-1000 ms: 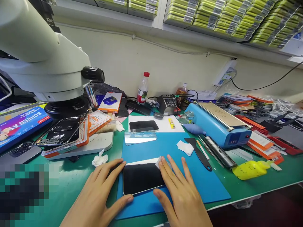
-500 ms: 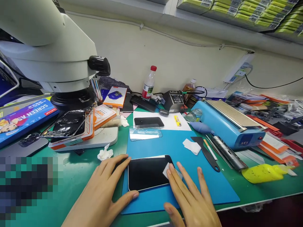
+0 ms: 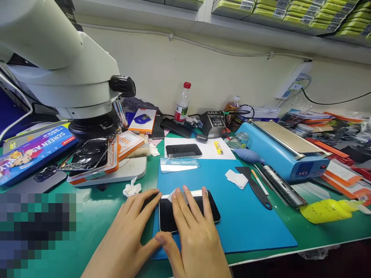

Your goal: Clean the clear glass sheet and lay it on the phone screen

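A phone (image 3: 166, 221) with a black screen lies face up on the blue mat (image 3: 246, 220). My left hand (image 3: 124, 231) braces its left end, fingertips at the far corner and thumb near the close edge. Across the screen, my right hand (image 3: 197, 231) lies with fingers stretched out, pressing a small white wipe (image 3: 171, 196) that is mostly hidden beneath them. Farther back, a clear glass screen protector (image 3: 180, 164) overlaps the mat's far edge, behind it a second dark phone (image 3: 183, 150) on white paper. A crumpled white tissue (image 3: 131, 188) rests beside my left hand.
A microscope (image 3: 84, 85) overhangs the left side above an opened phone (image 3: 89, 152). On the right are a folded white wipe (image 3: 237, 178), a black spatula (image 3: 255, 189), a blue air blower (image 3: 248, 155), a blue heating machine (image 3: 278, 154) and a yellow bottle (image 3: 327, 210).
My right hand has slid left across the phone screen with the wipe, from the right end toward the far left part. My left hand remains at the phone's left end.
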### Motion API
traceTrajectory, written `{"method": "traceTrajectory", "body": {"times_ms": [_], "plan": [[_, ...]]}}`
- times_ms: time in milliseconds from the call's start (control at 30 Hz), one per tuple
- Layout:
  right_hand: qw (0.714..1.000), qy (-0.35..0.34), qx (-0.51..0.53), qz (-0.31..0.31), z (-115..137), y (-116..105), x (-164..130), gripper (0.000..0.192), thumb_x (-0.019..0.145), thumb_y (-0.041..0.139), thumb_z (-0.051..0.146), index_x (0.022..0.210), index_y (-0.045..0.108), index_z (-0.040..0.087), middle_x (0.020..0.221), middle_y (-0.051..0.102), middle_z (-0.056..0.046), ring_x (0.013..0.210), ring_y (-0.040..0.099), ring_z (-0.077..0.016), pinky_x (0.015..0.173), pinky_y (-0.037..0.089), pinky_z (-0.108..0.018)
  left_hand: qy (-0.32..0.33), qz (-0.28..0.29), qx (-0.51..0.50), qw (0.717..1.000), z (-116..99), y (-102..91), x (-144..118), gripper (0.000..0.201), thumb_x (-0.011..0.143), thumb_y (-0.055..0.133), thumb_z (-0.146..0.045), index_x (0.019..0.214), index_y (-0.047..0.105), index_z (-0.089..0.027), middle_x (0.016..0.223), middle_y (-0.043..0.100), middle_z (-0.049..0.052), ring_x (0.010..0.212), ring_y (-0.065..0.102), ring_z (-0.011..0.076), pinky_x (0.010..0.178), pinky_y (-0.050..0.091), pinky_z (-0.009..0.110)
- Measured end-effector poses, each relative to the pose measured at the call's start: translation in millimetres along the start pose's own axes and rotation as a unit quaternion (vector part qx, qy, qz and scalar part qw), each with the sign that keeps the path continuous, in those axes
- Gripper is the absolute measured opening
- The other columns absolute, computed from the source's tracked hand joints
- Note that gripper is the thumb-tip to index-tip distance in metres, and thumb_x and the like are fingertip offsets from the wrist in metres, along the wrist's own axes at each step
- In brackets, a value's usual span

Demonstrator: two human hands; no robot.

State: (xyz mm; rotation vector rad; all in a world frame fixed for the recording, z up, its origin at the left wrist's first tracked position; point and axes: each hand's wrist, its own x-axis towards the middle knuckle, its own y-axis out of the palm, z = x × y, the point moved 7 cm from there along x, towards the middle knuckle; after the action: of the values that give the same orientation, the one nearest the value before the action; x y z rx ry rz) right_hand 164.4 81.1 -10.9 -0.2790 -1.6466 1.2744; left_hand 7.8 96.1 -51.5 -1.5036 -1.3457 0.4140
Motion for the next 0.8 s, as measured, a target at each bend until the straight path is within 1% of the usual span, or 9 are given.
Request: {"method": "traceTrajectory", "body": {"times_ms": [100,200,267,367,467,567,667,733,800], "plan": [[1.000,-0.014,0.015,0.010,11.0,4.4,7.9,0.066,0.107,0.056,0.057,0.150,0.061,0.006,0.161,0.054,-0.010,0.156,0.047,-0.0293,0.139,-0.004,-0.047,0.002,-0.007,-0.011,1.000,0.8,-0.1,0.4,0.070,0.097,0.074,-0.033,0.160,0.045,-0.036,0.157,0.062,0.010,0.140,0.063,0.0355,0.109,0.061,0.057],[0.999,-0.032,0.016,0.019,17.3,7.4,13.9,0.070,0.106,0.058,0.060,0.148,0.062,0.005,0.160,0.056,-0.010,0.155,0.048,-0.0304,0.139,-0.007,-0.048,0.003,-0.023,-0.024,0.999,3.6,-0.8,1.9,0.072,0.094,0.074,-0.025,0.160,0.046,-0.034,0.156,0.063,0.010,0.140,0.063,0.0335,0.109,0.062,0.053],[0.999,-0.043,0.008,0.018,17.9,7.3,13.7,0.069,0.106,0.059,0.059,0.148,0.062,0.005,0.160,0.056,-0.009,0.154,0.049,-0.0302,0.139,-0.008,-0.048,0.009,-0.014,-0.028,0.999,4.3,0.7,2.7,0.071,0.094,0.075,-0.025,0.159,0.047,-0.033,0.157,0.063,0.009,0.140,0.063,0.0323,0.110,0.062,0.050],[0.997,-0.074,-0.011,0.002,17.2,4.5,5.4,0.067,0.107,0.056,0.060,0.147,0.064,0.006,0.160,0.055,-0.009,0.153,0.051,-0.0306,0.139,-0.004,-0.050,-0.008,0.005,-0.030,1.000,5.4,1.6,2.5,0.070,0.091,0.076,-0.022,0.156,0.051,-0.033,0.159,0.062,0.008,0.142,0.062,0.0318,0.113,0.060,0.050],[0.992,-0.121,-0.037,-0.010,18.0,3.1,-8.8,0.068,0.110,0.048,0.063,0.145,0.065,0.008,0.159,0.058,-0.009,0.151,0.053,-0.0330,0.138,0.000,-0.057,-0.031,0.012,-0.035,0.999,4.9,-0.2,1.3,0.071,0.091,0.072,-0.017,0.156,0.050,-0.034,0.160,0.060,0.006,0.145,0.059,0.0312,0.115,0.058,0.052],[0.989,-0.139,-0.057,-0.004,16.0,4.0,-20.5,0.067,0.111,0.044,0.064,0.147,0.065,0.011,0.159,0.058,-0.007,0.150,0.054,-0.0348,0.137,0.002,-0.063,-0.021,0.018,-0.031,0.999,2.0,-1.5,1.1,0.073,0.093,0.074,-0.022,0.158,0.046,-0.038,0.161,0.060,0.004,0.145,0.059,0.0307,0.114,0.059,0.051],[0.986,-0.150,-0.073,0.008,9.4,1.6,-27.5,0.065,0.111,0.045,0.063,0.148,0.064,0.013,0.160,0.057,-0.005,0.148,0.054,-0.0369,0.136,0.001,-0.068,-0.023,0.018,-0.026,0.999,2.6,-1.6,1.8,0.071,0.095,0.078,-0.031,0.158,0.047,-0.038,0.162,0.059,0.004,0.147,0.058,0.0311,0.115,0.058,0.051],[0.984,-0.150,-0.092,0.016,-0.6,-3.6,-31.4,0.064,0.112,0.044,0.061,0.148,0.064,0.011,0.160,0.057,-0.006,0.147,0.056,-0.0378,0.135,0.002,-0.070,-0.033,0.021,-0.025,0.999,3.5,-1.0,2.0,0.069,0.096,0.079,-0.041,0.157,0.048,-0.038,0.162,0.059,0.004,0.147,0.058,0.0310,0.115,0.058,0.052],[0.985,-0.129,-0.113,0.022,-16.0,-11.6,-35.9,0.060,0.114,0.043,0.054,0.148,0.062,0.009,0.160,0.057,-0.007,0.148,0.055,-0.0373,0.135,0.003,-0.068,-0.043,0.028,-0.025,0.998,3.6,-0.3,1.8,0.068,0.097,0.077,-0.051,0.157,0.049,-0.039,0.163,0.059,0.003,0.148,0.057,0.0308,0.115,0.058,0.052]]}}
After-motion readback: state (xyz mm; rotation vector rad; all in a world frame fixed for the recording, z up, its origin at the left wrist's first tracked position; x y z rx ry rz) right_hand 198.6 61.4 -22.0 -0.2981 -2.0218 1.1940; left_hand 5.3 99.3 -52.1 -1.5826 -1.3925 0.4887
